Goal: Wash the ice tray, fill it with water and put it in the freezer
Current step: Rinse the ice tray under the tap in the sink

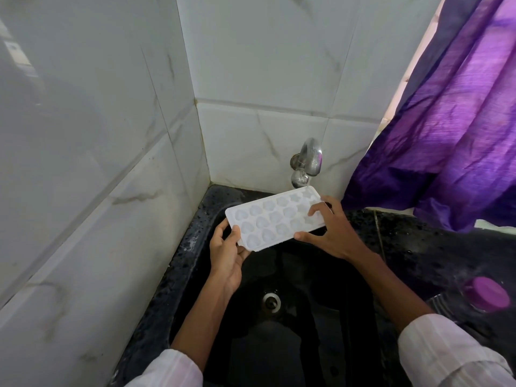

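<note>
A white plastic ice tray with heart- and star-shaped cups hangs level over a black sink, its far end just under the metal tap. My left hand grips the tray's near-left corner from below, thumb on the rim. My right hand holds the right end, fingers spread over the cups and thumb at the near edge. No water stream shows from the tap.
White marble tiles close in the left and back. A purple curtain hangs at the right over the dark speckled counter. A clear bottle with a purple cap lies on the counter at right. The sink drain sits below the tray.
</note>
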A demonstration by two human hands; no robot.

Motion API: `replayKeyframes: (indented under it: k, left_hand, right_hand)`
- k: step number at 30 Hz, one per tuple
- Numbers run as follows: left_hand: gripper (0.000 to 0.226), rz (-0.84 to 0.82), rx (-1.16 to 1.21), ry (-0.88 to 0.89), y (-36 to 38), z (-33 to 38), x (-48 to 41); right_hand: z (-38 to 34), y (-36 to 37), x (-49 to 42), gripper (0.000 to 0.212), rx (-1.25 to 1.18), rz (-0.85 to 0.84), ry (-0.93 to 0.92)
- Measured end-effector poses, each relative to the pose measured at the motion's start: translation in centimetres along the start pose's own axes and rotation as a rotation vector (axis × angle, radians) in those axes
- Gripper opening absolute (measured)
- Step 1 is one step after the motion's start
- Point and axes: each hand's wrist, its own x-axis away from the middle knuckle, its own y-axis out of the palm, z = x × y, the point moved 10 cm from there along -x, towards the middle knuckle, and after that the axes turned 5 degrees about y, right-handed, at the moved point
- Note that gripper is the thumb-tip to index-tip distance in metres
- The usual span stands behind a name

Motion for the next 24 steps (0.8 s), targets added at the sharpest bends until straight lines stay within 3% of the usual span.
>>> replayKeyframes:
  k: [15, 24]
  left_hand:
    - [0.028, 0.078, 0.047, -0.069, -1.7, -0.8, -1.0]
    - [0.033, 0.115, 0.041, -0.013, -1.8, 0.0, -1.3]
  right_hand:
    - [-0.8, 2.1, -1.2, 0.047, -0.010, -0.081, -0.002]
    - [-1.1, 2.7, -2.3, 0.058, 0.023, -0.041, -0.020]
